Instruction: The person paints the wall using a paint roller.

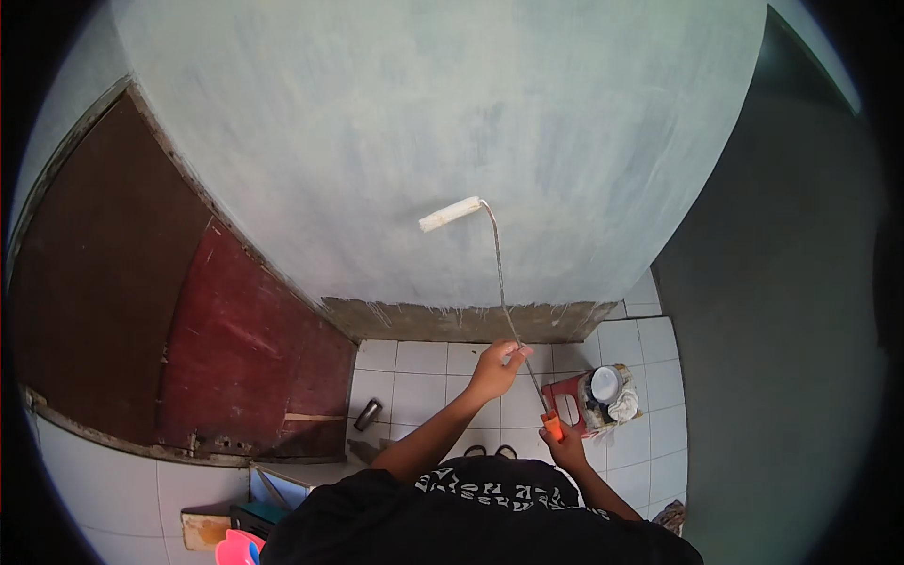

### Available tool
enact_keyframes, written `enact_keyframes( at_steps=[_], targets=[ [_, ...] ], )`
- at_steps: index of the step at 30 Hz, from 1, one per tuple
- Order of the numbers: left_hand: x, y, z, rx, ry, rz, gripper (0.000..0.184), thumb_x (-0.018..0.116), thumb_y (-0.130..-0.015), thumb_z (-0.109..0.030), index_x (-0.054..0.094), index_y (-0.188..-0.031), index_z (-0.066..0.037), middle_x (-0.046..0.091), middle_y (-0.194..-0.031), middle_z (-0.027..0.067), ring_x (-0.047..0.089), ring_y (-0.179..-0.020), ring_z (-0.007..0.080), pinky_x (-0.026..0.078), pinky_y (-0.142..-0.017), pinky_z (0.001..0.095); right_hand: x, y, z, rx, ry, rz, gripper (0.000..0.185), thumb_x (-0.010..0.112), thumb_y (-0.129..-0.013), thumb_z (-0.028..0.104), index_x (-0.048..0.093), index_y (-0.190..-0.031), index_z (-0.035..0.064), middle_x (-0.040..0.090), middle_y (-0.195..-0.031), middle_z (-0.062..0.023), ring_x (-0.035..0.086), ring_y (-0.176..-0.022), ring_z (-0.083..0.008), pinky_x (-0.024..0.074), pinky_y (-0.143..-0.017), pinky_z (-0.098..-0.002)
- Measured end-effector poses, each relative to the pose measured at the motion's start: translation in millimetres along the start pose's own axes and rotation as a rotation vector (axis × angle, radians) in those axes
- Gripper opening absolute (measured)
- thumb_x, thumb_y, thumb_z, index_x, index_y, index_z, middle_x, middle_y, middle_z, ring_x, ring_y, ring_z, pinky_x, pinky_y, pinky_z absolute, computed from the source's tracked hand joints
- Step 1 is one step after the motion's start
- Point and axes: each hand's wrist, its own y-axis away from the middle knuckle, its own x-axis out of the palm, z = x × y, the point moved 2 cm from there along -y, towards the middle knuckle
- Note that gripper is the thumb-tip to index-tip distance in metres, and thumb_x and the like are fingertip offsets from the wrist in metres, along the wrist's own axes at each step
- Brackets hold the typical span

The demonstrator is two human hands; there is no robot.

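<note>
A paint roller with a white sleeve point(450, 214) is held up before the pale, streaky wall point(395, 113). I cannot tell whether the sleeve touches it. My left hand point(494, 371) is closed round the long metal rod point(500, 282) at about its middle. Lower down, my right hand point(566, 449) wraps round the orange handle point(552, 427). Just right of that handle stands a red stool point(567, 388), bearing a container with a white round top point(606, 383) and a crumpled white cloth point(623, 406).
Below the painted area runs a bare grey-brown strip point(452, 320). A dark red door panel point(245, 348) is at left, a dark grey surface point(772, 311) at right. On the white tiled floor point(419, 388) lies a dark cylinder point(368, 414). Pink plastic point(237, 548) shows lower left.
</note>
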Motion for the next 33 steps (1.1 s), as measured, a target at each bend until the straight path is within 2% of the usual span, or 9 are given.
enact_keyframes(
  at_steps=[5, 7, 13, 16, 18, 28, 30, 31, 33],
  targets=[
    [3.9, 14.2, 15.3, -0.100, 0.050, 0.093, 0.025, 0.061, -0.103, -0.021, 0.074, -0.109, 0.000, 0.067, -0.105, 0.0123, 0.065, -0.100, 0.0218, 0.051, -0.089, 0.0335, -3.0, 28.5, -7.1, 0.174, 0.037, 0.002, 0.032, 0.074, -0.095, 0.033, 0.069, -0.096, 0.0010, 0.059, -0.067, -0.0023, 0.053, -0.063, -0.0099, 0.0445, -0.060, -0.0323],
    [8.3, 18.2, 27.8, -0.093, 0.077, 0.117, 0.025, 0.061, -0.103, -0.021, 0.073, -0.108, 0.000, 0.067, -0.105, 0.0125, 0.065, -0.100, 0.0215, 0.050, -0.090, 0.0334, -3.6, 39.6, -13.2, 0.176, 0.101, 0.034, 0.038, 0.072, -0.097, 0.025, 0.068, -0.126, 0.0009, 0.065, -0.081, 0.0007, 0.057, -0.074, -0.0072, 0.0486, -0.071, -0.0278],
    [35.6, 30.1, 52.1, -0.148, 0.215, 0.157, 0.025, 0.060, -0.104, -0.021, 0.072, -0.103, 0.000, 0.070, -0.104, 0.0110, 0.064, -0.097, 0.0194, 0.049, -0.089, 0.0315, -17.9, 61.4, -5.3, 0.279, 0.156, 0.031, 0.035, 0.072, -0.097, 0.030, 0.071, -0.118, 0.0020, 0.064, -0.074, -0.0005, 0.054, -0.067, -0.0082, 0.0463, -0.063, -0.0307],
    [45.5, 36.9, 48.8, -0.234, 0.213, 0.269, 0.028, 0.057, -0.106, -0.025, 0.074, -0.106, -0.003, 0.071, -0.104, 0.0092, 0.062, -0.097, 0.0180, 0.048, -0.090, 0.0313, -29.7, 72.5, -5.8, 0.276, 0.170, 0.002, 0.030, 0.072, -0.096, 0.030, 0.070, -0.103, 0.0011, 0.061, -0.069, -0.0016, 0.051, -0.063, -0.0093, 0.0450, -0.060, -0.0316],
    [55.1, 34.3, 47.1, -0.353, 0.119, 0.339, 0.035, 0.052, -0.108, -0.031, 0.075, -0.111, -0.005, 0.071, -0.103, 0.0077, 0.060, -0.098, 0.0163, 0.047, -0.091, 0.0315, -41.9, 78.8, -4.7, 0.275, 0.165, -0.013, 0.030, 0.073, -0.096, 0.031, 0.070, -0.104, 0.0017, 0.064, -0.069, -0.0044, 0.055, -0.062, -0.0109, 0.0471, -0.061, -0.0323],
    [175.1, 53.6, 9.0, -0.379, 0.223, 0.356, 0.037, 0.050, -0.109, -0.033, 0.075, -0.113, -0.006, 0.069, -0.103, 0.0052, 0.058, -0.102, 0.0156, 0.045, -0.093, 0.0312, -153.7, 133.3, -36.6, 0.303, 0.223, -0.017, 0.036, 0.072, -0.095, 0.037, 0.070, -0.106, 0.0023, 0.066, -0.066, -0.0095, 0.061, -0.059, -0.0149, 0.0489, -0.060, -0.0351],
    [205.7, 61.3, 9.9, -0.416, 0.218, 0.373, 0.036, 0.050, -0.109, -0.032, 0.075, -0.113, -0.006, 0.069, -0.104, 0.0050, 0.057, -0.103, 0.0155, 0.045, -0.094, 0.0313, -178.2, 147.1, -44.6, 0.351, 0.203, -0.005, 0.033, 0.073, -0.096, 0.035, 0.068, -0.101, 0.0026, 0.059, -0.066, -0.0029, 0.048, -0.060, -0.0115, 0.0433, -0.059, -0.0328],
    [221.0, 66.1, 12.9, -0.441, 0.211, 0.392, 0.035, 0.051, -0.108, -0.031, 0.075, -0.114, -0.006, 0.069, -0.105, 0.0048, 0.057, -0.103, 0.0154, 0.044, -0.094, 0.0314, -190.0, 154.6, -51.4, 0.365, 0.199, 0.000, 0.033, 0.073, -0.096, 0.035, 0.068, -0.101, 0.0026, 0.059, -0.066, -0.0029, 0.048, -0.060, -0.0115, 0.0433, -0.059, -0.0328],
    [249.3, 73.5, 15.2, -0.441, 0.210, 0.429, 0.034, 0.051, -0.108, -0.030, 0.075, -0.115, -0.006, 0.070, -0.110, 0.0060, 0.058, -0.103, 0.0169, 0.045, -0.097, 0.0336, -216.3, 166.9, -67.7, 0.403, 0.249, 0.027, 0.040, 0.074, -0.094, 0.038, 0.070, -0.109, 0.0017, 0.069, -0.071, -0.0106, 0.062, -0.061, -0.0179, 0.0498, -0.064, -0.0358]
  ],
)
